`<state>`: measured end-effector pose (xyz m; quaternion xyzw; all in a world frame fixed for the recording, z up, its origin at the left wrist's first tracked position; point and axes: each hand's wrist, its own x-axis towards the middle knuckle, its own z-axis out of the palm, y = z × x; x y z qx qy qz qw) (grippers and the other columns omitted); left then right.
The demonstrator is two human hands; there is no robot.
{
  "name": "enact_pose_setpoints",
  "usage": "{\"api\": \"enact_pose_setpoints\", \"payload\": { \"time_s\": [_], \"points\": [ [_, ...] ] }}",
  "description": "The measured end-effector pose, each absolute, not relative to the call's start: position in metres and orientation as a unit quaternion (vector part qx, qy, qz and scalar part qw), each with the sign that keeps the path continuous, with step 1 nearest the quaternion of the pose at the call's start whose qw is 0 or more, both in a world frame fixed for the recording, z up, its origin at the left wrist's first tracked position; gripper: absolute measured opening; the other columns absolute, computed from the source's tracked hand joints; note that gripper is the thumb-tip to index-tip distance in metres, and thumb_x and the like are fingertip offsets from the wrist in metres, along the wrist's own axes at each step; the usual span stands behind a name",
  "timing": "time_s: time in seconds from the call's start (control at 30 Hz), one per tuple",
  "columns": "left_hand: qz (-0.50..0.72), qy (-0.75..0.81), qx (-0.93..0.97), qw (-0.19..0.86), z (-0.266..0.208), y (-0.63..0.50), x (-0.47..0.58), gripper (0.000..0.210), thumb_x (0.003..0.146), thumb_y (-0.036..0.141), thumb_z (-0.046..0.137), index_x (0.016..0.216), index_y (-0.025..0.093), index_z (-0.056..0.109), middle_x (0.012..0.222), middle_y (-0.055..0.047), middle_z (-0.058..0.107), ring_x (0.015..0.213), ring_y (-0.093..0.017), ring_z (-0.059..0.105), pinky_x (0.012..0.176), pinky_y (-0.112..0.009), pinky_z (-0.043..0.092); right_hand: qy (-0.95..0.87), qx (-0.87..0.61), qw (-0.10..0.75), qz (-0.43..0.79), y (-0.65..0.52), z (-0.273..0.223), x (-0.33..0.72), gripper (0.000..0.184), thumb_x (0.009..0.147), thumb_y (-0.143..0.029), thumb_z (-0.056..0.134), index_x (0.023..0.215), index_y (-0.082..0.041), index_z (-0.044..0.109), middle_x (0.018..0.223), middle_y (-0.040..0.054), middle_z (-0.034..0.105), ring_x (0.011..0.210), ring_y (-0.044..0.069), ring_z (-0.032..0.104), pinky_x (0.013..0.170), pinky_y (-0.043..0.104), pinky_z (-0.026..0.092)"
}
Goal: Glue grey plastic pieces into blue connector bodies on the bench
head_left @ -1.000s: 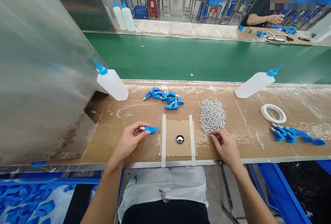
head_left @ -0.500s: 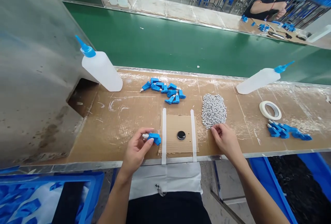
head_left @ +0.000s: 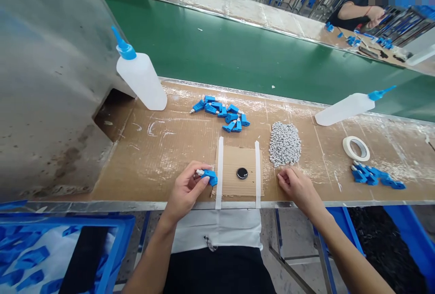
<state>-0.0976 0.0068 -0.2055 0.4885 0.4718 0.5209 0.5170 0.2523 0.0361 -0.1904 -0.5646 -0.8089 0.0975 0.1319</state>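
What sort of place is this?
Likely a factory assembly workshop: a long green strip, probably a conveyor, runs past the cardboard-covered worktop; small blue parts lie on it in clusters; and another person is across the strip.

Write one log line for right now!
left hand: holding blue piece | right hand: pinched near grey bits, contents unclear | cardboard: black disc on top
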Motion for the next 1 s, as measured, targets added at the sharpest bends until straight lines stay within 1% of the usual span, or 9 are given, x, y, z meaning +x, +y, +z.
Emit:
{"api": "enact_pose_setpoints", "payload": {
  "time_s": [0.07, 0.17, 0.27, 0.33, 0.47, 0.63, 0.7, 0.83, 1.0],
  "points": [
    [0.521, 0.47, 0.499, 0.51, -0.206, 0.007, -0.097, 0.022, 0.093, 0.039, 0.071, 0.105, 0.021, 0.076, 0.098, -0.007, 0.067, 0.086, -0.019, 0.065, 0.077, -0.029, 0.058, -0.815, -0.559, 0.127, 0.09, 0.033, -0.191, 0.252, 0.022, 0.097, -0.032, 0.045, 0.075, -0.027, 0.048, 0.071, 0.0044, 0.059, 0.064, 0.021, 0.058, 0.059, 0.032, 0.043],
    [0.522, 0.468, 0.509, 0.499, -0.206, 0.007, -0.097, 0.02, 0.093, 0.036, 0.071, 0.105, 0.021, 0.076, 0.099, -0.007, 0.068, 0.088, -0.019, 0.066, 0.081, -0.031, 0.058, -0.813, -0.559, 0.099, 0.13, 0.037, -0.188, 0.256, 0.02, 0.094, -0.03, 0.047, 0.075, -0.027, 0.047, 0.069, 0.003, 0.058, 0.06, 0.02, 0.056, 0.057, 0.032, 0.043],
    [0.527, 0.461, 0.511, 0.498, -0.207, 0.007, -0.098, 0.02, 0.094, 0.036, 0.07, 0.106, 0.021, 0.076, 0.1, -0.006, 0.067, 0.088, -0.019, 0.066, 0.08, -0.031, 0.059, -0.807, -0.555, 0.063, 0.192, 0.045, -0.182, 0.259, 0.019, 0.091, -0.027, 0.05, 0.073, -0.027, 0.046, 0.068, 0.0016, 0.058, 0.057, 0.019, 0.055, 0.056, 0.031, 0.043],
    [0.528, 0.456, 0.514, 0.498, -0.207, 0.007, -0.098, 0.021, 0.095, 0.036, 0.069, 0.107, 0.021, 0.075, 0.099, -0.006, 0.066, 0.087, -0.018, 0.066, 0.079, -0.03, 0.059, -0.812, -0.542, 0.062, 0.209, 0.047, -0.178, 0.254, 0.018, 0.093, -0.026, 0.05, 0.075, -0.026, 0.047, 0.068, 0.0013, 0.058, 0.058, 0.018, 0.056, 0.057, 0.03, 0.044],
    [0.533, 0.446, 0.521, 0.496, -0.209, 0.006, -0.098, 0.019, 0.097, 0.033, 0.067, 0.109, 0.021, 0.074, 0.1, -0.005, 0.065, 0.085, -0.016, 0.066, 0.077, -0.027, 0.06, -0.847, -0.479, 0.101, 0.207, 0.045, -0.171, 0.227, 0.019, 0.1, -0.024, 0.048, 0.081, -0.025, 0.051, 0.073, 0.0024, 0.061, 0.063, 0.018, 0.058, 0.059, 0.029, 0.046],
    [0.541, 0.441, 0.524, 0.488, -0.211, 0.006, -0.098, 0.017, 0.097, 0.03, 0.067, 0.11, 0.021, 0.074, 0.102, -0.005, 0.066, 0.089, -0.016, 0.067, 0.081, -0.028, 0.061, -0.871, -0.424, 0.111, 0.222, 0.053, -0.165, 0.195, 0.017, 0.104, -0.023, 0.048, 0.088, -0.024, 0.054, 0.08, 0.0035, 0.065, 0.068, 0.017, 0.062, 0.062, 0.028, 0.048],
    [0.542, 0.439, 0.522, 0.492, -0.211, 0.006, -0.098, 0.017, 0.097, 0.03, 0.067, 0.11, 0.021, 0.074, 0.102, -0.005, 0.065, 0.09, -0.016, 0.068, 0.08, -0.027, 0.06, -0.876, -0.414, 0.104, 0.223, 0.058, -0.164, 0.188, 0.017, 0.104, -0.023, 0.049, 0.088, -0.024, 0.054, 0.081, 0.0033, 0.065, 0.068, 0.018, 0.063, 0.062, 0.028, 0.048],
    [0.544, 0.435, 0.511, 0.503, -0.211, 0.006, -0.098, 0.018, 0.097, 0.032, 0.068, 0.11, 0.021, 0.074, 0.099, -0.003, 0.064, 0.085, -0.014, 0.067, 0.074, -0.025, 0.059, -0.888, -0.397, 0.08, 0.22, 0.062, -0.167, 0.179, 0.018, 0.104, -0.022, 0.049, 0.087, -0.024, 0.053, 0.081, 0.0038, 0.066, 0.069, 0.019, 0.065, 0.063, 0.028, 0.049],
    [0.538, 0.432, 0.509, 0.514, -0.212, 0.006, -0.099, 0.018, 0.097, 0.031, 0.067, 0.111, 0.021, 0.074, 0.1, -0.004, 0.064, 0.086, -0.014, 0.065, 0.076, -0.025, 0.058, -0.884, -0.41, 0.05, 0.218, 0.063, -0.169, 0.174, 0.021, 0.105, -0.024, 0.046, 0.085, -0.024, 0.054, 0.081, 0.0046, 0.067, 0.069, 0.019, 0.065, 0.064, 0.029, 0.051]
  ]
}}
